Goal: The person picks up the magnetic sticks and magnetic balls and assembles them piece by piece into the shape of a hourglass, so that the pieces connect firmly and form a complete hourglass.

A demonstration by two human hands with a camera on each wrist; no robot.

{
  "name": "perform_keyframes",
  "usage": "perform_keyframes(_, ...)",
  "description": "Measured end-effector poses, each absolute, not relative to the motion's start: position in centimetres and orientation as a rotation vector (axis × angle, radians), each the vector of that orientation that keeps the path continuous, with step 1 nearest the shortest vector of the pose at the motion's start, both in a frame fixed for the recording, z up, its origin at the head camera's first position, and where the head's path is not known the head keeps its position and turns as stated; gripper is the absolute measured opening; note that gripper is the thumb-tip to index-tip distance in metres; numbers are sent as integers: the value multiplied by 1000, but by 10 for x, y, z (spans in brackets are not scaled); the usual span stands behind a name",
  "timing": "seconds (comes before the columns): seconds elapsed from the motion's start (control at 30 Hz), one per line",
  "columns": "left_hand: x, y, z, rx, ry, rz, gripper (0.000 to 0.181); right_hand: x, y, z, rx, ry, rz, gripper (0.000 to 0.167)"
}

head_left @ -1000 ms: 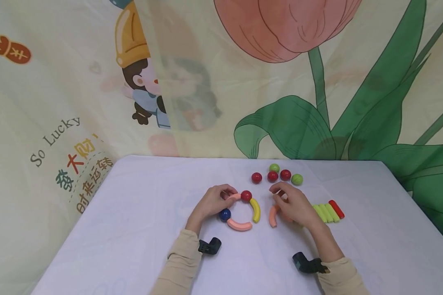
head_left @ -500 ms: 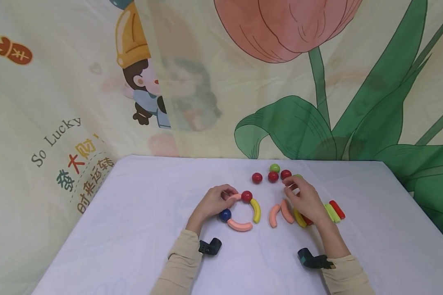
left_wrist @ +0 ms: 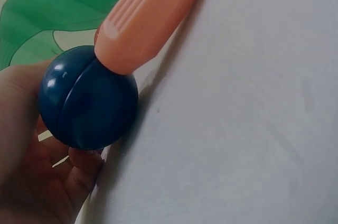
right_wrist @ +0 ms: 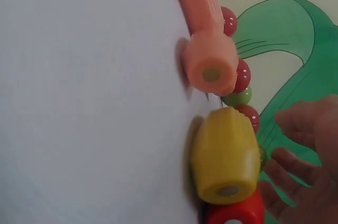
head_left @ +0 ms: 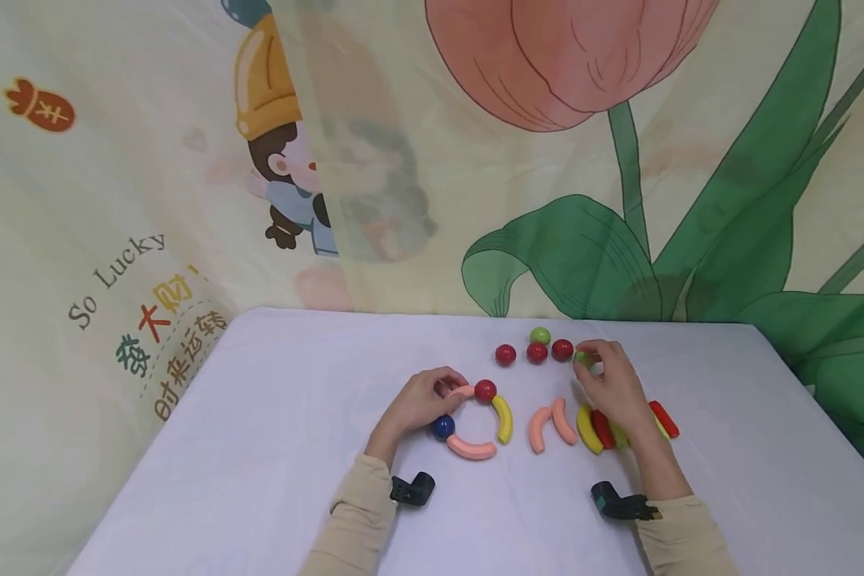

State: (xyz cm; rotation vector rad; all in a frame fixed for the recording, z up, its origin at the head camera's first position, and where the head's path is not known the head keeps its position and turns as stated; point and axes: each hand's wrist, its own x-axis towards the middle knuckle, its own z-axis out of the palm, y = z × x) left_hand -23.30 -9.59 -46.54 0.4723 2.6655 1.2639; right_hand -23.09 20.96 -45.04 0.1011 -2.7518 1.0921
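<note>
My left hand (head_left: pixel 419 398) pinches a pink curved piece (head_left: pixel 464 391) in a ring of pieces. That ring also has a red ball (head_left: pixel 486 390), a yellow curved piece (head_left: pixel 502 420), a lower pink curved piece (head_left: pixel 471 449) and a blue ball (head_left: pixel 442 427). In the left wrist view, the blue ball (left_wrist: pixel 87 100) is beside the left hand (left_wrist: pixel 45 176), touching a pink piece (left_wrist: pixel 142 28). My right hand (head_left: pixel 614 386) has its fingers spread at a green ball (head_left: pixel 581 357); the right wrist view shows that ball (right_wrist: pixel 262 157) near the right hand's fingertips (right_wrist: pixel 277 155).
Red balls (head_left: pixel 506 355) and another green ball (head_left: pixel 540 336) lie at the back. Two pink curved pieces (head_left: pixel 538 430), a yellow one (head_left: pixel 588 430) and red and green pieces (head_left: pixel 664 419) lie right of the ring, some partly under the right forearm.
My right hand has moved to the right, from above the loose pink pieces to the rightmost green ball. The left hand keeps its pinch on the ring's pink piece. The head view has shifted slightly.
</note>
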Motion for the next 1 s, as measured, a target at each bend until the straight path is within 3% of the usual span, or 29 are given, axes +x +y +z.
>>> perform_keyframes(0.6, -233, -93, -468, 496, 2665, 1257, 21, -258, 233, -450, 31, -3020, 890, 38)
perform_keyframes(1.0, -232, -97, -466, 460, 2665, 1254, 21, -254, 225, -448, 93, -3005, 995, 36)
